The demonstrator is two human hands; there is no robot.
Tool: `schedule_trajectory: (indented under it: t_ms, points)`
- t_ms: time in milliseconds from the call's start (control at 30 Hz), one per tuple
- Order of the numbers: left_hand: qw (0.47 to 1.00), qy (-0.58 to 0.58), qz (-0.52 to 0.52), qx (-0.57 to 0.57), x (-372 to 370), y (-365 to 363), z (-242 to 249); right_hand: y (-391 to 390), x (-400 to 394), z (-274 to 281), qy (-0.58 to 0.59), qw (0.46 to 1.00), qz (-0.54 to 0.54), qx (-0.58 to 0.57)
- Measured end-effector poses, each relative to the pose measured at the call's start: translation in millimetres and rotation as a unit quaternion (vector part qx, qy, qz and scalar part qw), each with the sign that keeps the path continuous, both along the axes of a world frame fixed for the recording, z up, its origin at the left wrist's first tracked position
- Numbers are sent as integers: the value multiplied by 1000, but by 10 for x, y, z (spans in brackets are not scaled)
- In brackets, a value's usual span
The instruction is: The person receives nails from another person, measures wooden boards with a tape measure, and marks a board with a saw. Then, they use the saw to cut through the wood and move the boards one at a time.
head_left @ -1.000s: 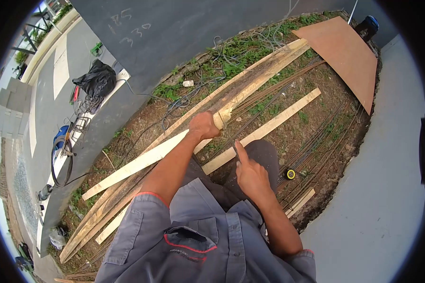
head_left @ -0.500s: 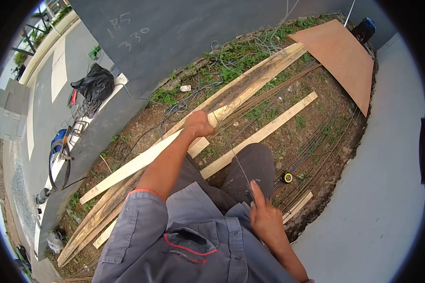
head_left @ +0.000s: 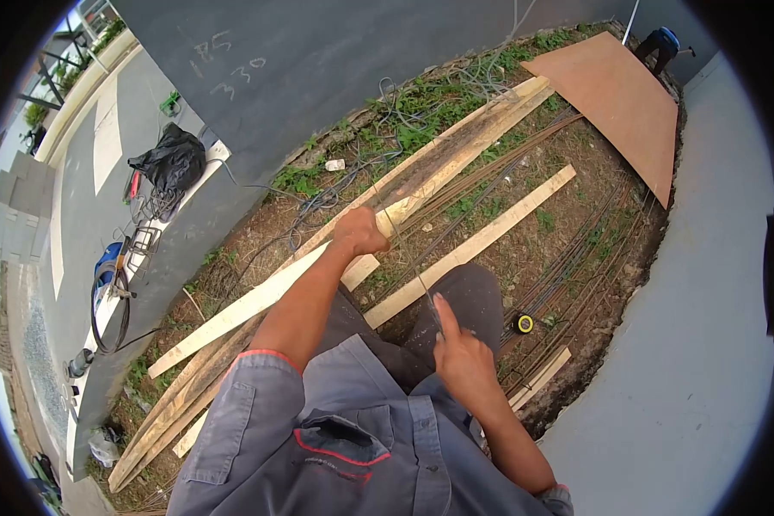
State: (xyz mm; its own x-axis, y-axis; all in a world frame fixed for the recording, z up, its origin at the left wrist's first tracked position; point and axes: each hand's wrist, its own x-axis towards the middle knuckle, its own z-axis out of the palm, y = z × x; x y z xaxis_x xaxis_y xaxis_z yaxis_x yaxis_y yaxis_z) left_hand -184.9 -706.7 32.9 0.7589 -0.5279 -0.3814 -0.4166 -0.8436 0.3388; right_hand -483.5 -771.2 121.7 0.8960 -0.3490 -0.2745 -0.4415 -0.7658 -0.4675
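My left hand (head_left: pixel 359 230) is closed around a long pale wooden plank (head_left: pixel 249 301), which lies slanting across other boards (head_left: pixel 464 138) on the ground. My right hand (head_left: pixel 466 365) grips a handsaw (head_left: pixel 427 301), index finger stretched along it. Seen nearly edge-on, the thin blade runs up to the plank just right of my left hand. The saw's handle is mostly hidden in my fingers. A shorter loose board (head_left: pixel 482 241) lies beyond my knee, and a yellow-and-black tape measure (head_left: pixel 523 324) rests to the right of it.
Thin steel rods (head_left: pixel 576 249) lie along the right. A brown plywood sheet (head_left: pixel 619 103) is at the far end, near a person (head_left: pixel 660 50). Grey cables (head_left: pixel 387 146) tangle in the weeds. A black bag (head_left: pixel 170 159) and tools sit on the low wall at left.
My right hand has moved up and slightly left with the handsaw, toward the plank. My left hand stays on the plank.
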Motion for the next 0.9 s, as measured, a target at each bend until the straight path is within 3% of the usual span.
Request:
schedule_trajectory:
  t_ms: [100,267,367,433,500,667,767,900]
  points:
    - [999,32,-11,22,-123,120,69,-155,997,-476,-98,994,39,-10]
    - [1000,21,22,-3,-47,90,-11,59,-385,126,-52,999,4,-15]
    - [999,29,11,20,-51,57,-41,86,-327,101,-28,1000,4,1]
    - [1000,20,-5,16,-115,-33,34,-85,543,-341,-30,999,7,8]
    - [1000,24,-2,1,-196,119,29,-173,1137,-442,-51,998,34,12]
    - [1000,20,16,-2,-51,90,6,29,-199,183,15,1000,7,12]
    - [1000,13,15,6,-66,71,-112,58,-336,100,-26,1000,-4,13]
    - [1000,9,7,7,-205,93,18,-167,1158,-418,-27,999,28,9]
